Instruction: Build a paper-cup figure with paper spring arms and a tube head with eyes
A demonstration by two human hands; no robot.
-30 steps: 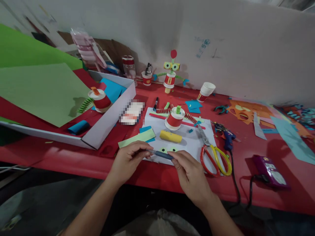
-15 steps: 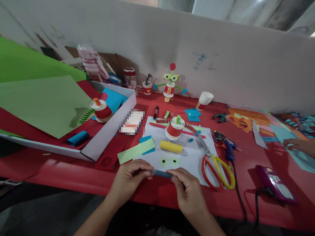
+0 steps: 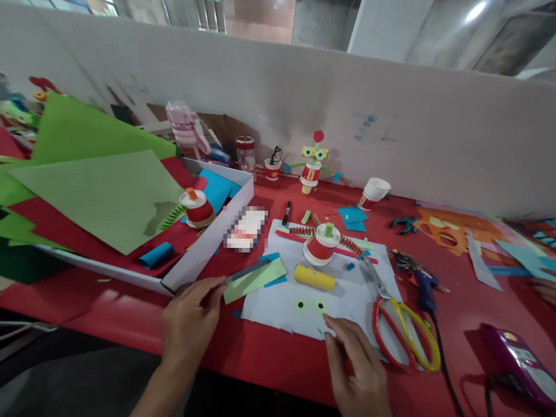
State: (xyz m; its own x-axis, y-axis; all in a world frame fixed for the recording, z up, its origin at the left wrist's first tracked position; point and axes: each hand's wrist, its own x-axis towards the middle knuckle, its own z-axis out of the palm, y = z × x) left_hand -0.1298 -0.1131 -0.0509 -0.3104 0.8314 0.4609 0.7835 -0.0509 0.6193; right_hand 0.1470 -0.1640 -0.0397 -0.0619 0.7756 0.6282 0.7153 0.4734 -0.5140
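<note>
My left hand (image 3: 193,318) grips one end of a slim dark grey, pen-like stick (image 3: 248,270), which points right above a light green paper strip (image 3: 256,282). Blue paper (image 3: 278,281) lies under that strip. My right hand (image 3: 358,365) holds nothing, its index finger and thumb apart, beside the lower edge of a white sheet (image 3: 278,318). Two pale green paper eyes (image 3: 300,305) with black dots lie on the sheet near that fingertip. Above them rests a yellow paper roll (image 3: 314,278). Behind it stands an upturned red-and-white paper cup (image 3: 321,248) with folded red paper arms.
Scissors (image 3: 386,307) and a glue gun (image 3: 428,286) lie right, before a purple device (image 3: 519,359). A white box (image 3: 208,255) with coloured paper stands left. At the back are a paper-cup figure (image 3: 311,172) and stacked cups (image 3: 373,192). Another person's hand (image 3: 546,289) shows far right.
My right hand has let go of the stick and moved lower right. My left hand has carried it left over the green strip. The view has shifted, too.
</note>
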